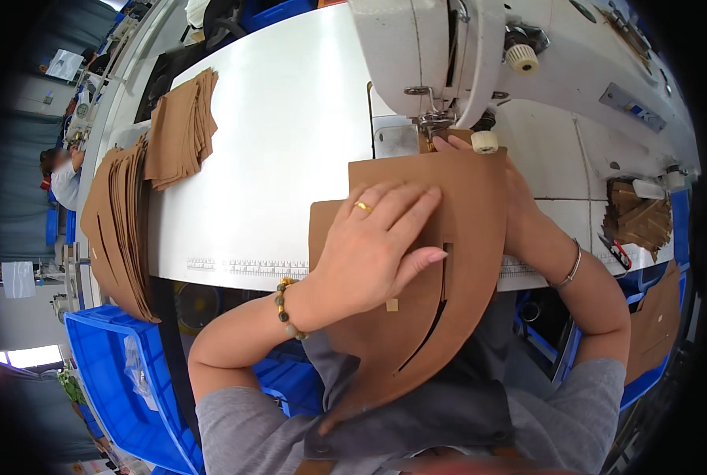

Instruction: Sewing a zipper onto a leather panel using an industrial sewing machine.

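A large brown panel [416, 317] of leather-like sheet, with a curved slit and a small pale square patch, lies over the table's front edge and hangs toward my lap. My left hand [377, 237] rests flat on it, fingers stretched out and thumb apart. My right hand [521, 210] reaches behind the panel's right side, which hides most of it. Its fingertips show past the panel's far edge, touching a small brown piece [462, 134] beside the presser foot [435, 120] of a white sewing machine [559, 87]. Their grip is hidden.
At the left, slit brown panels [116, 229] hang in a stack over the edge, with smaller brown pieces [181, 131] beyond. Blue crates [124, 380] stand below. Red-handled snips [618, 252] and a crumpled brown bundle [638, 214] lie right. Another person [66, 178] sits far left.
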Motion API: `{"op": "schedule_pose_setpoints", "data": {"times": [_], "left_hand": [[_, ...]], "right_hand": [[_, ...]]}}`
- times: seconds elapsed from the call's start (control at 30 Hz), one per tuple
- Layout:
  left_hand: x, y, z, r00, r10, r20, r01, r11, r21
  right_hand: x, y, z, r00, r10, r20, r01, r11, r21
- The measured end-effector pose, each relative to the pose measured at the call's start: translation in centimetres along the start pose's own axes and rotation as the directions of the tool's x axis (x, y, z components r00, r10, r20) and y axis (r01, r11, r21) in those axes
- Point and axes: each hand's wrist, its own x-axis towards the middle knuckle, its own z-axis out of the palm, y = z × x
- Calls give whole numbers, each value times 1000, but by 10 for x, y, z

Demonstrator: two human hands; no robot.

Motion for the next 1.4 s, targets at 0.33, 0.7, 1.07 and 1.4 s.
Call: {"op": "schedule_pose_setpoints", "data": {"times": [0.33,0.7,1.07,1.4], "left_hand": [[12,-31,22,990,-80,-118,115,935,334],[19,-34,22,985,-32,-170,95,922,375],[29,-45,20,985,16,-170,36,952,303],[51,-70,16,956,51,-290,51,942,332]], "right_hand": [[6,-5,-8,986,74,149,-83,995,53],[4,-5,-11,979,77,190,-101,988,117],[4,-7,-11,968,126,215,-145,987,75],[7,-7,-15,986,53,161,-63,996,57]]}}
